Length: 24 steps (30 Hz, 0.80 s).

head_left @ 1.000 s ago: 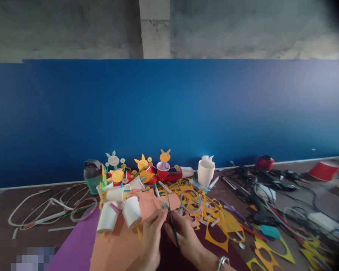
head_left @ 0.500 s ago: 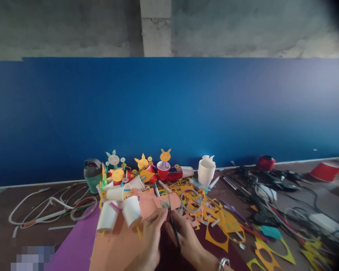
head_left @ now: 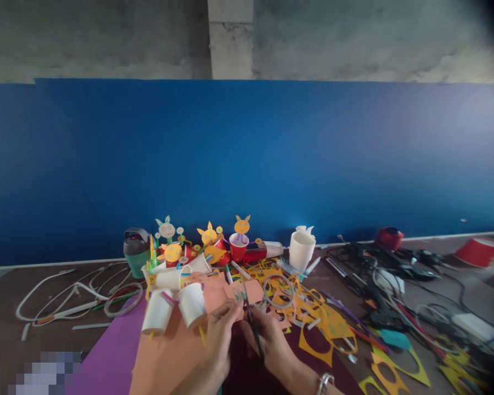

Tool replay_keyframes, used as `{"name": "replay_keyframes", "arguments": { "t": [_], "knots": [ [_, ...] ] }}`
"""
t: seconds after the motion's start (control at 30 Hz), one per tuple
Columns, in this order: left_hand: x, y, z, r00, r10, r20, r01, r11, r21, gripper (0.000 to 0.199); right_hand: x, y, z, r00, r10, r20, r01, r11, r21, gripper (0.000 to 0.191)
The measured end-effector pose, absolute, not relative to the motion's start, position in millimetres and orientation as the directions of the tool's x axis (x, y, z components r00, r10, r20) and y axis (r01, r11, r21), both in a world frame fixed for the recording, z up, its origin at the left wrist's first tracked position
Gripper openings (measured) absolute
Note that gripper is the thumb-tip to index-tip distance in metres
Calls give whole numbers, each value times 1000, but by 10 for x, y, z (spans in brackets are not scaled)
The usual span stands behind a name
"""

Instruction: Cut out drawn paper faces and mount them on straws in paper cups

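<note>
My left hand [head_left: 221, 336] pinches a small strip of salmon-orange paper [head_left: 254, 291] marked with green outlines. My right hand [head_left: 270, 336] is closed around a pair of dark-handled scissors [head_left: 253, 328], their blades pointing away from me across the strip. Whether the blades are parted is too small to tell. Below and left of my hands lies a large orange sheet [head_left: 168, 365] over a purple sheet [head_left: 107, 359]. Two white paper cups [head_left: 157, 311] with coloured straws or stems rest on the orange sheet.
Behind stand red cups [head_left: 239, 249] with orange paper animal faces [head_left: 242, 226], and a white cup [head_left: 301, 249]. Yellow paper scraps [head_left: 333, 323] and a tape ring [head_left: 279, 291] lie to the right, then tangled cables [head_left: 395, 296]. A green container [head_left: 135, 255] is at left.
My hands stay in nearly the same place, with the paper strip and scissors still held. The left hand and forearm have shifted slightly left, and the view has moved a little.
</note>
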<state>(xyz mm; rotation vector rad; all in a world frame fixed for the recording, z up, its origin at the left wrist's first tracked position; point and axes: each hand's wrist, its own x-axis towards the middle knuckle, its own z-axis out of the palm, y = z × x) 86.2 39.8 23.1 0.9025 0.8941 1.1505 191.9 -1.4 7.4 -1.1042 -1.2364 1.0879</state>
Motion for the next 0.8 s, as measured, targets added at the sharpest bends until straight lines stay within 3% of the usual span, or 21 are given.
{"name": "replay_keyframes", "arguments": {
  "t": [0.17,0.8],
  "knots": [
    [850,437,227,233,972,-12,-368,99,925,24,1932,-18,143,24,986,163,-2,163,-987,25],
    [817,489,292,253,968,1,-307,80,948,27,1942,8,95,29,995,98,-8,99,-995,28]
  ]
}}
